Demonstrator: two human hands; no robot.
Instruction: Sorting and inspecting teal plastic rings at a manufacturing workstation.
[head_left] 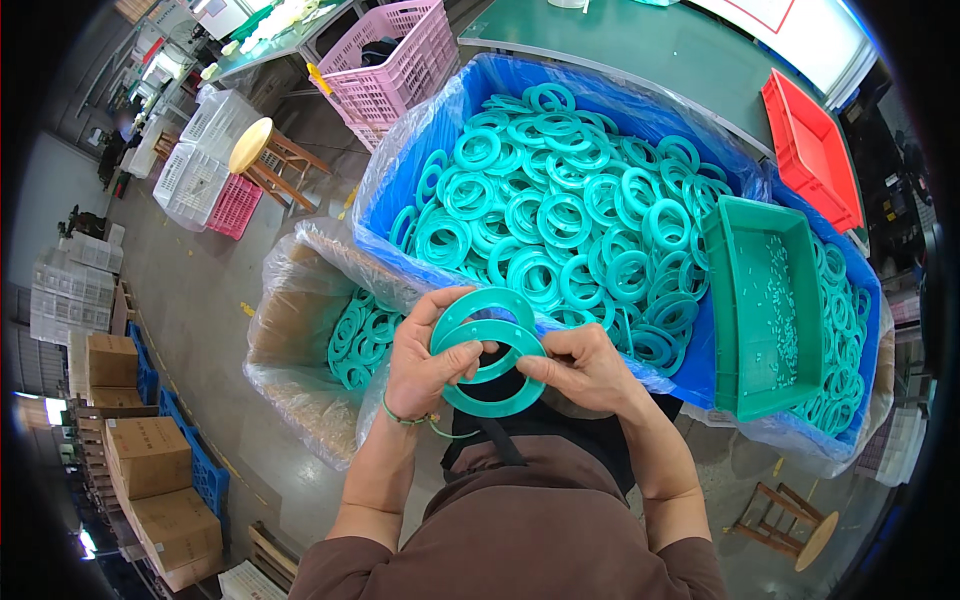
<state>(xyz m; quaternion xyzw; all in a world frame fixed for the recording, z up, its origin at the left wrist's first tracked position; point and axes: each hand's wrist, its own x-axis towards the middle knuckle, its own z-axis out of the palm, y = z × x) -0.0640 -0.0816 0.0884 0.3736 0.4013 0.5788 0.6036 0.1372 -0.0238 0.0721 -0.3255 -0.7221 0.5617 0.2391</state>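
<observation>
Two teal plastic rings overlap in front of my body, one partly behind the other. My left hand grips them at their left side, with the thumb across the front. At the right side, my right hand pinches a rim between thumb and bent fingers. Just beyond my hands stands a large blue bin lined with clear plastic, heaped with loose teal rings. A lined carton to my left holds more of these rings.
A green tray with small pale bits rests over a second blue bin of rings at right. Behind it is a red crate. A green table and pink crates stand beyond; wooden stools and cardboard boxes are around.
</observation>
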